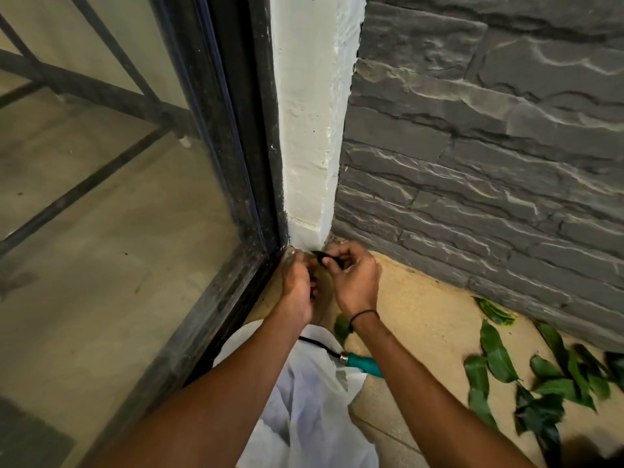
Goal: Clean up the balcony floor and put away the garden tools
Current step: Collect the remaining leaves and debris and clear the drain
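Both hands meet low in the corner where the white pillar [310, 130] reaches the floor. My right hand [354, 282] pinches a small dark pointed piece [324, 255] between thumb and fingers. My left hand [297, 285] is curled beside it, and something small and red shows under its fingers; what it holds is hidden. A white plastic bag [310, 400] lies on the floor under my forearms. A garden tool with a teal handle [363, 363] and black shaft lies across the bag. Green leaves [499, 363] are scattered on the tan floor to the right.
A black-framed glass door [135, 214] runs along the left, with metal railing seen through it. A grey stone-clad wall [489, 146] closes the right side. One more leaf [341, 327] lies beside my right wrist. Tan floor [422, 315] stretches between the bag and the wall.
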